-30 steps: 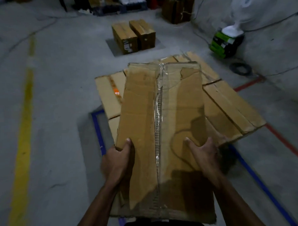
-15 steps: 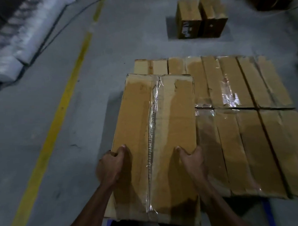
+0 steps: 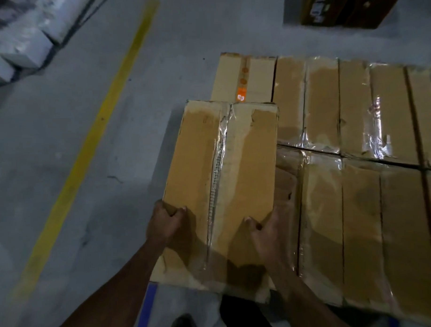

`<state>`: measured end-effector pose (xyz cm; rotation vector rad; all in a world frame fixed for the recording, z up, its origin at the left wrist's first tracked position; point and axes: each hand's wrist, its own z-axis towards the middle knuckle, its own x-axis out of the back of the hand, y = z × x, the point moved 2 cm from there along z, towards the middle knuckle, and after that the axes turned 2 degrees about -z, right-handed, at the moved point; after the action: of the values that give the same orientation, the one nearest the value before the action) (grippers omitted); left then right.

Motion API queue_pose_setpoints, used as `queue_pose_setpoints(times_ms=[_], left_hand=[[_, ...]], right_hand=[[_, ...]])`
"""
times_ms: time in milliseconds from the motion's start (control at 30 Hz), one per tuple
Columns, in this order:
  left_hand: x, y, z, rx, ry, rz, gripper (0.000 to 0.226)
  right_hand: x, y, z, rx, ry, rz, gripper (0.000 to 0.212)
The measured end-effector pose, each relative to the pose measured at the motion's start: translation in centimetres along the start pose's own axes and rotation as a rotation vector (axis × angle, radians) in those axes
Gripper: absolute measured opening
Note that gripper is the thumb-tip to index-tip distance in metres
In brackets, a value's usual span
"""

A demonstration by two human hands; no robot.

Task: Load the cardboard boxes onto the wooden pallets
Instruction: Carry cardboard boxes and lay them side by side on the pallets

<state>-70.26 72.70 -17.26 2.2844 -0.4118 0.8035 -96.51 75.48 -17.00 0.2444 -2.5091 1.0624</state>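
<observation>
A long brown cardboard box (image 3: 234,167) with clear tape down its middle is held out in front of me. My left hand (image 3: 166,223) grips its left side and my right hand (image 3: 265,231) grips its right side, thumbs on top. It sits at the left end of a layer of similar taped boxes (image 3: 357,195) packed side by side in two rows. A box with an orange sticker (image 3: 243,79) lies just beyond it. The pallet under the boxes is hidden.
A yellow floor line (image 3: 91,140) runs diagonally on the left over grey concrete. Two darker boxes (image 3: 346,7) stand on the floor at the top right. White wrapped bundles (image 3: 17,38) lie at the top left. Blue floor tape (image 3: 147,310) shows near my feet.
I have come closer to the stacked boxes, which fill more of the right side. The held box has come down to the left end of the layer. Both hands keep their grip.
</observation>
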Motion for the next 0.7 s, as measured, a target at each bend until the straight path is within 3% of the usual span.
queue_pose_setpoints(times_ms=[100, 467, 533, 633, 700], left_hand=[[0.2, -0.6, -0.1, -0.057, -0.021, -0.061, 0.063], [1.7, -9.1, -4.7, -0.157, -0.097, -0.116, 0.057], [1.5, -11.7, -5.2, -0.153, -0.126, -0.178, 0.053], [1.3, -13.6, -5.6, -0.152, -0.151, -0.309, 0.068], [1.3, -13.8, -6.0, -0.14, -0.161, -0.396, 0.057]], right_hand=[[-0.5, 0.8, -0.7, 0.065, 0.019, -0.011, 0.098], [-1.5, 6.1, -6.8, 0.143, 0.045, -0.156, 0.087], [-1.7, 7.2, -8.0, 0.165, 0.067, -0.153, 0.086], [-1.8, 8.5, -9.0, 0.149, 0.049, -0.118, 0.084], [-2.0, 8.9, -9.3, 0.137, 0.049, -0.078, 0.084]])
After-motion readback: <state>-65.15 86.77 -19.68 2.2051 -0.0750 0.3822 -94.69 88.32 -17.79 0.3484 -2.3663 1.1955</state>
